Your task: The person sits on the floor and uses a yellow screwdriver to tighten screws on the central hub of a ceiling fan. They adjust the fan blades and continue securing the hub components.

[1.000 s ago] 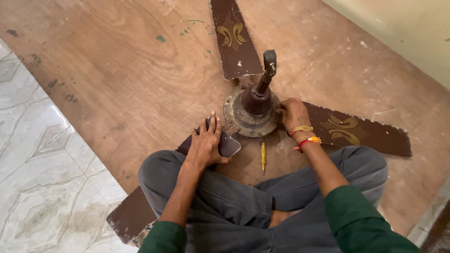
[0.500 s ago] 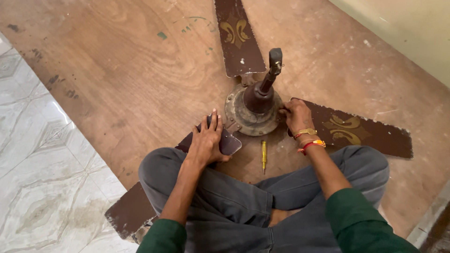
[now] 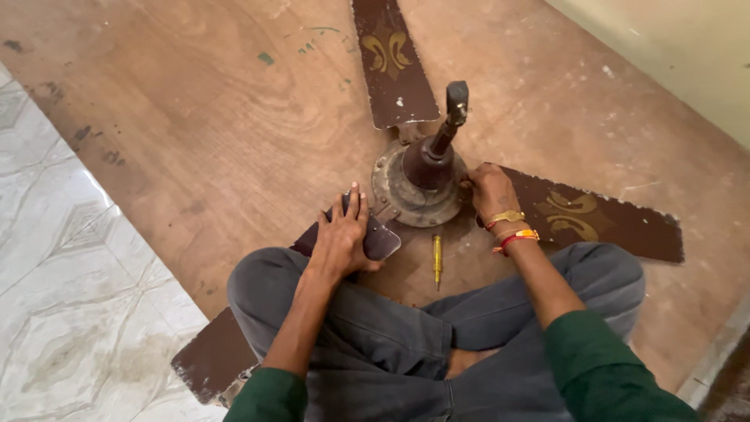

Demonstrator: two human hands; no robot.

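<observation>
A brown ceiling fan lies on a wooden board, its round motor hub in the middle with a short down-rod sticking up. My left hand presses flat, fingers spread, on the near-left blade close to the hub. My right hand rests against the hub's right rim, where the right blade joins; what its fingers pinch is hidden. A small yellow-handled screwdriver lies on the board between my hands, untouched.
A third blade points away from me. The wooden board ends at pale patterned floor tiles on the left. A light wall runs along the upper right. My crossed legs in grey trousers sit against the fan.
My right hand has shifted slightly up along the hub's right rim. The left hand stays pressed on the blade, and the fan has barely moved.
</observation>
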